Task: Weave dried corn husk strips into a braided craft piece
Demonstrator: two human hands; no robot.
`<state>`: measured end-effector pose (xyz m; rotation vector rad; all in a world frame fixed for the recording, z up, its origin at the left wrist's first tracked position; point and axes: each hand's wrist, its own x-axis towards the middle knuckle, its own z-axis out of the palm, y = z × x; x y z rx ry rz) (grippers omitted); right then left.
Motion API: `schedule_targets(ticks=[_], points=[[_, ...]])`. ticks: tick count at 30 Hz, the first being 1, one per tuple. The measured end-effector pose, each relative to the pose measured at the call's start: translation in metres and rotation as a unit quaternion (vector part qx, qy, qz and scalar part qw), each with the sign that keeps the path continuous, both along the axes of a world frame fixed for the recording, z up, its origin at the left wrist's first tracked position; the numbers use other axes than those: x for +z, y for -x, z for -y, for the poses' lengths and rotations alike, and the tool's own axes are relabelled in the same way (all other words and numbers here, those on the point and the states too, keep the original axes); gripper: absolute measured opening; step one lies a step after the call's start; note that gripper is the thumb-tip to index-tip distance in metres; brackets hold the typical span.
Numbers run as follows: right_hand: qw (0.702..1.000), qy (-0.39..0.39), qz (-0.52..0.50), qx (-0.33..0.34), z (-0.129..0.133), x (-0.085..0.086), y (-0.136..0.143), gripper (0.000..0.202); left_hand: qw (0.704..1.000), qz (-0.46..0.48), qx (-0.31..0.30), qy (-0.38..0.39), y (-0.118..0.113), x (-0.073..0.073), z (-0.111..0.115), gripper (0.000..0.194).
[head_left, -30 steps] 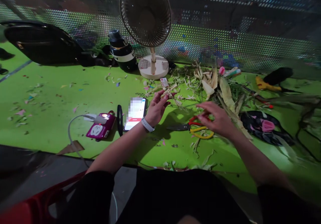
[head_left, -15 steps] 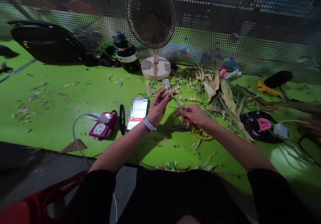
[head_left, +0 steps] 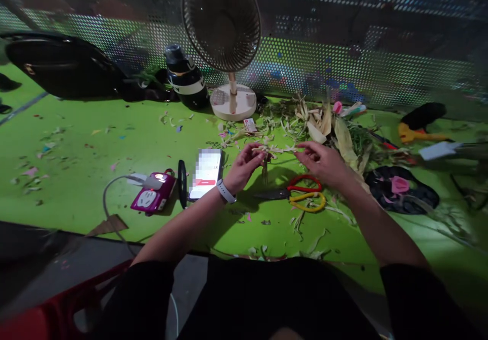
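Stretching husk strip [head_left: 275,150] level between both hands now.

What we cannot make out

The phone [head_left: 206,172] screen at centre is blurred for us; the black bag [head_left: 64,70] at upper left is cut by the edge; behind the mesh wall [head_left: 343,70], shapes stay indistinct.

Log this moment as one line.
left hand: pinches leaf strip | right hand: pinches its other end | scissors: flat on green table, below hands | phone: beside left wrist
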<state>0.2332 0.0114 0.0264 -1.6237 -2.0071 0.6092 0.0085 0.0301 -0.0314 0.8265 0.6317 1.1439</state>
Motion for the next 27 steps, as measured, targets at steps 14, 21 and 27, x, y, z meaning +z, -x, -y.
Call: schedule_targets(ticks=[14,21,27], points=[[0.991,-0.059,-0.074,0.095,-0.004,-0.020,0.032,0.023,0.997,-0.066,-0.044,-0.010,-0.004,-0.002,0.005,0.033],[0.995,-0.046,-0.064,0.064,-0.002,-0.021,0.038,0.030,0.985,-0.132,-0.078,-0.080,-0.006,-0.003,0.008,0.039],[0.992,-0.043,-0.098,0.072,-0.008,-0.026,0.038,0.041,0.983,-0.129,-0.101,-0.085,-0.006,0.001,0.008,0.032]])
